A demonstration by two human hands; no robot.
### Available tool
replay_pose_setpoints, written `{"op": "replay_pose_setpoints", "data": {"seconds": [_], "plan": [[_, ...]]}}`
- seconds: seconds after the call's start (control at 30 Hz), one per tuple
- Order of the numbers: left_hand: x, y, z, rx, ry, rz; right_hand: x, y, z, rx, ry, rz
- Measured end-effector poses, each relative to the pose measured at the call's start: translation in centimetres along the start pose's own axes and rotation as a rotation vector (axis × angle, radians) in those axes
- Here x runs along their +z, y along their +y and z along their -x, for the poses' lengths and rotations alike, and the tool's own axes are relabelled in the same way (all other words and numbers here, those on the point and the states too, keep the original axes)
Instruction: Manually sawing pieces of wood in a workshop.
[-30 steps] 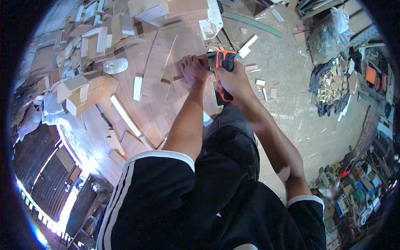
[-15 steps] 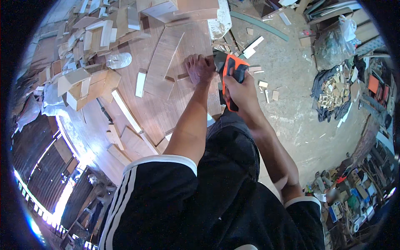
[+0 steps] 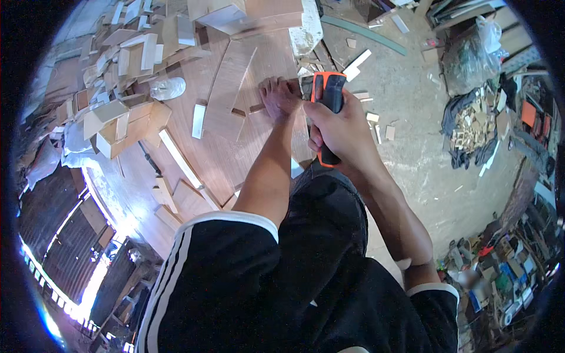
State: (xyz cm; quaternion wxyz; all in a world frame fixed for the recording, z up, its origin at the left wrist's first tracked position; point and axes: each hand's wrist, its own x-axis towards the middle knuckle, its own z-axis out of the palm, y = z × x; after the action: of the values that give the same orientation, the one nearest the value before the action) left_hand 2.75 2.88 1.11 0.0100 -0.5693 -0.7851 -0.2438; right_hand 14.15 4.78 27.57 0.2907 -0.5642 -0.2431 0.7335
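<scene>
Near the right edge of the wooden tabletop, my left hand [image 3: 279,99] presses down with bent fingers. Under it lies a narrow wooden strip [image 3: 256,108], its left end showing beside the hand. My right hand [image 3: 340,126] is wrapped round the orange and black handle of a handsaw [image 3: 329,93], just beyond the table's edge. The handle stands steeply, close to my left hand. Most of the saw's blade is hidden behind the handle and my hands. To the left of the strip lies a flat wooden board [image 3: 226,97] with an angled edge.
A small white-faced block [image 3: 199,120] and a long wood strip [image 3: 179,157] lie on the tabletop [image 3: 170,126]. Left stand open wooden boxes [image 3: 138,126] and a clear plastic container [image 3: 168,88]. Offcuts [image 3: 373,117] litter the floor; a dark cloth holds a wood-scrap pile [image 3: 472,130].
My right hand has turned and shifted slightly, bringing the saw handle more upright and turning it toward me. The left hand stays in nearly the same place on the strip.
</scene>
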Motion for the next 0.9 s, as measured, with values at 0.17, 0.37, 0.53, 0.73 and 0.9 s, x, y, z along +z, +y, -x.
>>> {"op": "replay_pose_setpoints", "data": {"seconds": [0.17, 0.37, 0.53, 0.73, 0.9], "plan": [[1.0, 1.9, -1.0, 0.040, -0.065, -0.009, -2.9, 2.1, -3.9, 0.025, 0.178, 0.023], [2.0, -0.3, -0.5, -0.051, -0.097, 0.080, -2.6, -3.8, 0.8, -0.137, 0.071, 0.023], [1.8, 0.3, -0.9, -0.005, -0.082, 0.000, -8.1, -0.1, -0.1, -0.173, 0.072, 0.184], [0.7, 0.4, -1.2, 0.013, -0.026, -0.051, -15.6, 5.0, 1.6, -0.174, 0.128, 0.492], [0.8, -0.5, -1.3, 0.027, -0.018, -0.028, -20.5, 8.5, 3.2, -0.083, 0.172, 0.434]]}}
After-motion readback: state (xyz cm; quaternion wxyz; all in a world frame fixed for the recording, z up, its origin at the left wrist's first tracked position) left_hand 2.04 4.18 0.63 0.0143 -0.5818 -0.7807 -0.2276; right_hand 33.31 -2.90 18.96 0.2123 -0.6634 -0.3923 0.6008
